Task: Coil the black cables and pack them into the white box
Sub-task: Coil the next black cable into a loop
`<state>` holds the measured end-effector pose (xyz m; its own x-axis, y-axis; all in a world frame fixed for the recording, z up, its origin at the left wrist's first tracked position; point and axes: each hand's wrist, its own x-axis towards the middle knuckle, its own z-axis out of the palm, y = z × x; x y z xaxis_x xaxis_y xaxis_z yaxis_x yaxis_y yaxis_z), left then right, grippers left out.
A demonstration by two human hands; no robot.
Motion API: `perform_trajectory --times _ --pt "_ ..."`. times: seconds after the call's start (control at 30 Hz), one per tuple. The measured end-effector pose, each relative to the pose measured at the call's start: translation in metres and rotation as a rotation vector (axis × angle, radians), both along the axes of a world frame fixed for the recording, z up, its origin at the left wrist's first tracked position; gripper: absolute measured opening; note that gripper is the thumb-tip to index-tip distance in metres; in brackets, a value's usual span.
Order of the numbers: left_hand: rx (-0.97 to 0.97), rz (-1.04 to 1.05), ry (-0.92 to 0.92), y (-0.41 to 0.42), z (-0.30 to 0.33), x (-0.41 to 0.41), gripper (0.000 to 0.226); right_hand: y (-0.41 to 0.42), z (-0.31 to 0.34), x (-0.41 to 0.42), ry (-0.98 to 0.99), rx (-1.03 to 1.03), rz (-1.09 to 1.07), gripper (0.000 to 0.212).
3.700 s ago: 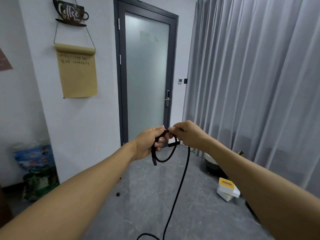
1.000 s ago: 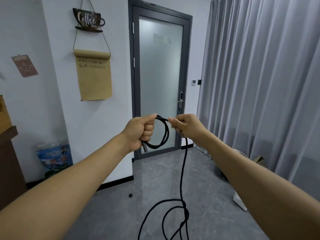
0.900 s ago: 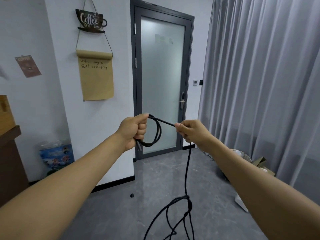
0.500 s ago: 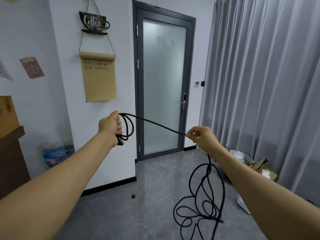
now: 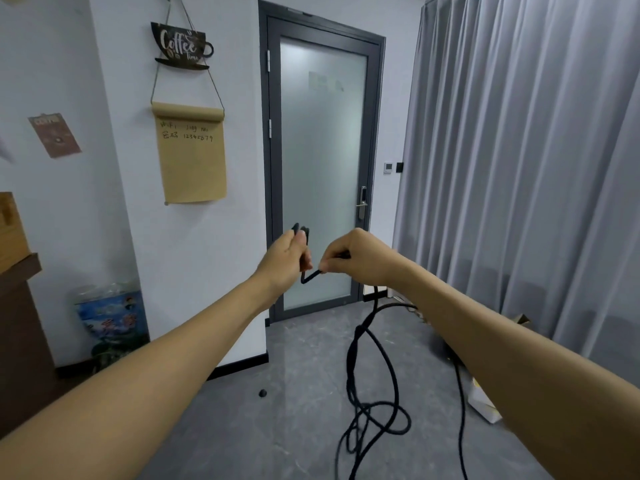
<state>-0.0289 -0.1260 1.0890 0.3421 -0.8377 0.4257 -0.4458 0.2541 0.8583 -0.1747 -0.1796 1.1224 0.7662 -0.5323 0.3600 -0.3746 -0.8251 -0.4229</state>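
Note:
A long black cable (image 5: pixel 372 344) hangs from my hands in tangled loops down toward the grey floor. My left hand (image 5: pixel 284 259) grips a small coil of it at chest height in front of the glass door; loop tops poke out above the fist. Close to its right, my right hand (image 5: pixel 356 259) pinches the cable between thumb and fingers. A short stretch of cable runs between the two hands. A white box (image 5: pixel 483 401) shows partly at the lower right on the floor, mostly hidden behind my right forearm.
A dark-framed frosted glass door (image 5: pixel 322 174) stands straight ahead, grey curtains (image 5: pixel 519 168) hang on the right. A wooden cabinet (image 5: pixel 17 323) sits at the left edge, with a colourful bag (image 5: pixel 109 318) by the wall. A small black object (image 5: pixel 263 393) lies on the floor.
My hands were spread apart with the cable stretched between them; now my right hand has come back beside the left, bringing another length to the coil. The hanging loops swung left.

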Motion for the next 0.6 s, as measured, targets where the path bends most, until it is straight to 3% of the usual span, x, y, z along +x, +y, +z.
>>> perform_trajectory --times 0.27,0.37,0.47,0.6 --pt "0.112 -0.190 0.013 0.017 -0.001 -0.010 0.033 -0.006 -0.006 -0.003 -0.226 0.178 0.014 0.022" --pt "0.199 -0.170 -0.109 0.026 0.004 -0.008 0.032 -0.004 -0.009 0.003 -0.266 0.225 -0.013 0.020" --pt "0.284 -0.154 -0.221 0.034 0.004 -0.002 0.033 -0.002 -0.015 0.007 -0.247 0.282 -0.029 0.018" --pt "0.358 -0.229 -0.123 0.041 0.000 0.010 0.033 0.003 -0.024 0.009 -0.201 0.397 0.015 0.017"
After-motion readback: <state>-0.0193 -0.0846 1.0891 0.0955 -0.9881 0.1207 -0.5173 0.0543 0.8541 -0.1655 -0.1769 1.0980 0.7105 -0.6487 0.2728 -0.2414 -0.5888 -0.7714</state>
